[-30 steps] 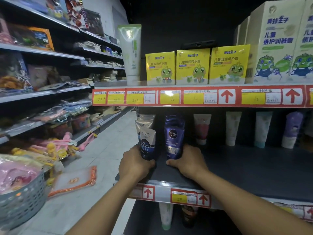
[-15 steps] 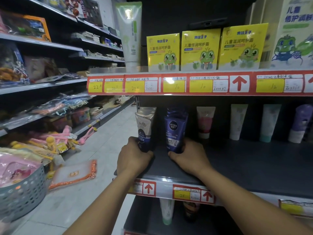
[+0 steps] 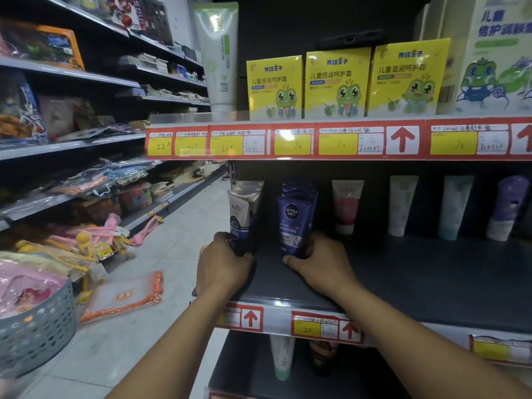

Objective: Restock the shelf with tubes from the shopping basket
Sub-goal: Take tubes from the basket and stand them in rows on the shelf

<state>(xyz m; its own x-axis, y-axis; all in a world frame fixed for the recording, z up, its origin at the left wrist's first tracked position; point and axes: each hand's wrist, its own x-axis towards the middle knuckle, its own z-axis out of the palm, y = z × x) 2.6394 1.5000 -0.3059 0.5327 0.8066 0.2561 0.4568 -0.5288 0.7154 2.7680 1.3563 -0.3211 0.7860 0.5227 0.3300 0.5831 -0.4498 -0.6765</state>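
Two tubes are in your grip at once: your left hand (image 3: 223, 264) wraps the foot of the Softto tube (image 3: 241, 223) and your right hand (image 3: 318, 262) wraps the foot of the Nivea tube (image 3: 295, 223), fingers curled around the caps with the thumbs in front. Holding low like that makes sense, since the caps are the flat ends the tubes stand on, and both are upright on the dark shelf (image 3: 417, 272), each at the head of a short row of its own kind running back. You look to be squaring them into their rows, so the placing step seems nearly finished. Behind and to the right there is plenty of bare shelf before the pink tube (image 3: 347, 205), the white tube (image 3: 401, 205) and their neighbours along the back, so sliding either way costs nothing. Watch the left side: the Softto row sits close to the shelf's end, beside the upright post (image 3: 233, 174), with open aisle beyond. Overhead, the price strip (image 3: 339, 142) of the upper shelf hangs low, so draw your hands back toward you, not upward. For the next tubes, the basket (image 3: 37, 326) sits at your lower left.
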